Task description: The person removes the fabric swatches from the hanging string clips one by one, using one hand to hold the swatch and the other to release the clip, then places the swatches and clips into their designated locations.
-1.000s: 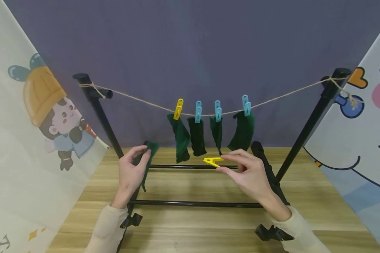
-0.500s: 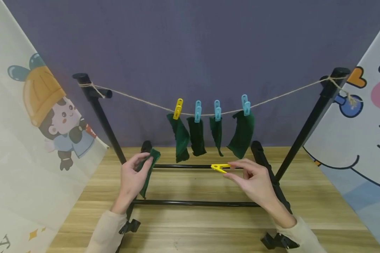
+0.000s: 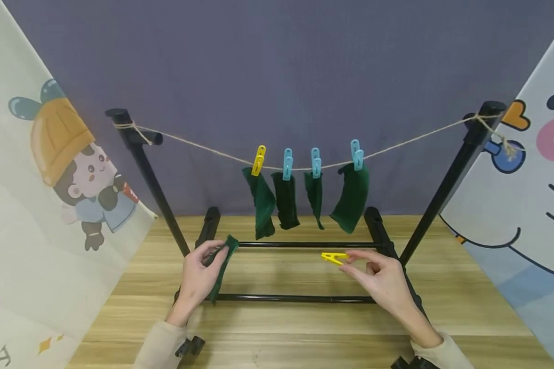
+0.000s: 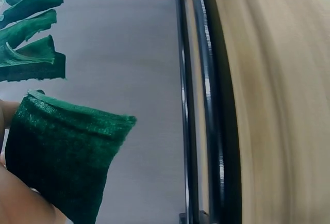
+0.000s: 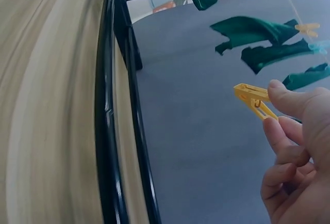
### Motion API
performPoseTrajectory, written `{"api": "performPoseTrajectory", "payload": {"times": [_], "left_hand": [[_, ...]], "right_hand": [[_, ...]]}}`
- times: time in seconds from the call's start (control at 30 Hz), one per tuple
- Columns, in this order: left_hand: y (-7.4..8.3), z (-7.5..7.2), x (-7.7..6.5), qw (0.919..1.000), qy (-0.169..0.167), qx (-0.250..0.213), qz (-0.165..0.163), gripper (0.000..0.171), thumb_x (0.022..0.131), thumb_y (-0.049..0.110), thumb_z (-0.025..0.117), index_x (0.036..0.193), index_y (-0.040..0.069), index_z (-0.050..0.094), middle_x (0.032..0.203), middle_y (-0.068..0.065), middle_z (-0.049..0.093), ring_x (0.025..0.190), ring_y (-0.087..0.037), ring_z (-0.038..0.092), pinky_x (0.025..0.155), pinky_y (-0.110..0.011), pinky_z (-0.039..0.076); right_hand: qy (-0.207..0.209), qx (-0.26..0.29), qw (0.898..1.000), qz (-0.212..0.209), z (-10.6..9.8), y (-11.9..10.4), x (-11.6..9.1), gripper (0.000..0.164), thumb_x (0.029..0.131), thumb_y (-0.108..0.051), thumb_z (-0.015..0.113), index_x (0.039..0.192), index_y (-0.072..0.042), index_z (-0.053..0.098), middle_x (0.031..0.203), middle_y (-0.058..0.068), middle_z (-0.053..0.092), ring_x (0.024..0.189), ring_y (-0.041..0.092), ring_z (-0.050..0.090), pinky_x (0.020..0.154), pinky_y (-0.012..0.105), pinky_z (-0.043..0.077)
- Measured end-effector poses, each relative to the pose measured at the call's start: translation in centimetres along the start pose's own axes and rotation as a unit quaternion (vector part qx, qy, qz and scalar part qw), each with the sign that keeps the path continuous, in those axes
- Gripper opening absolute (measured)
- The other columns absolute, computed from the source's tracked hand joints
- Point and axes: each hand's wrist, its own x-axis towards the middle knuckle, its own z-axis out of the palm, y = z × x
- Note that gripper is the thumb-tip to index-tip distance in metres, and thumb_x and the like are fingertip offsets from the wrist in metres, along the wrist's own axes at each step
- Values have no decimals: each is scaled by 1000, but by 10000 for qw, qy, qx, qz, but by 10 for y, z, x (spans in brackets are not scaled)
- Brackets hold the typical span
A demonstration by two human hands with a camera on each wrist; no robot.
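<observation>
My left hand (image 3: 199, 274) pinches a dark green cloth piece (image 3: 224, 266) between thumb and fingers, and the cloth hangs down toward the lower front bar. In the left wrist view that green cloth (image 4: 67, 152) spreads out beyond the fingertips. Over on the right, my right hand (image 3: 382, 282) pinches a yellow clothespin (image 3: 333, 257) by its handle ends, its nose pointing left. The right wrist view shows the yellow clothespin (image 5: 252, 100) between thumb and fingertips, gripping no cloth. Both hands are below the twine line (image 3: 203, 147), on which several green cloth pieces hang.
One yellow clothespin (image 3: 258, 161) and three blue clothespins, such as the rightmost blue clothespin (image 3: 357, 155), hold cloths on the line. A black frame with a left post (image 3: 154, 192) and right post (image 3: 443, 195) carries the twine. Its lower bars (image 3: 295, 298) cross above the wooden table (image 3: 281, 333).
Both hands have come down and nearer, away from the line, still holding the cloth and the clothespin. The right hand has also shifted right. The hanging cloths look unchanged.
</observation>
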Motion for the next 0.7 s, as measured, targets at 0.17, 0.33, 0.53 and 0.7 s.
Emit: {"api": "performPoseTrajectory", "payload": {"times": [0.17, 0.33, 0.53, 0.7], "left_hand": [[-5, 0, -2, 10000, -38, 36, -53, 20, 107, 20, 67, 122, 12, 76, 114, -4, 80, 108, -9, 69, 97, -29, 55], [-11, -1, -6, 9996, -86, -193, -164, 19, 106, 17, 68, 122, 10, 76, 113, -9, 79, 88, -7, 74, 71, -24, 57], [-19, -1, -13, 9974, -260, -468, -485, 22, 106, 14, 67, 124, 6, 74, 116, -17, 77, 69, -6, 69, 51, -27, 53], [-23, -3, -14, 9965, -153, -479, -670, 20, 105, 14, 68, 123, 6, 75, 109, -18, 78, 63, -5, 65, 51, -26, 53]], "right_hand": [[-124, -112, 9989, 448, -5, 11, -5, 26, 85, -18, 91, 110, -20, 82, 88, -6, 80, 39, 1, 34, 35, 25, 30], [-265, -126, 9968, 745, -7, 17, -11, 24, 87, -21, 90, 110, -17, 82, 88, -5, 80, 41, 2, 34, 36, 26, 31], [-345, -150, 9972, 642, -7, 23, -18, 24, 87, -18, 90, 109, -16, 82, 85, -6, 78, 42, 1, 37, 36, 25, 32], [-412, -187, 9971, 605, -7, 28, -23, 23, 87, -18, 90, 109, -17, 81, 87, -8, 78, 43, 1, 39, 36, 25, 33]]}}
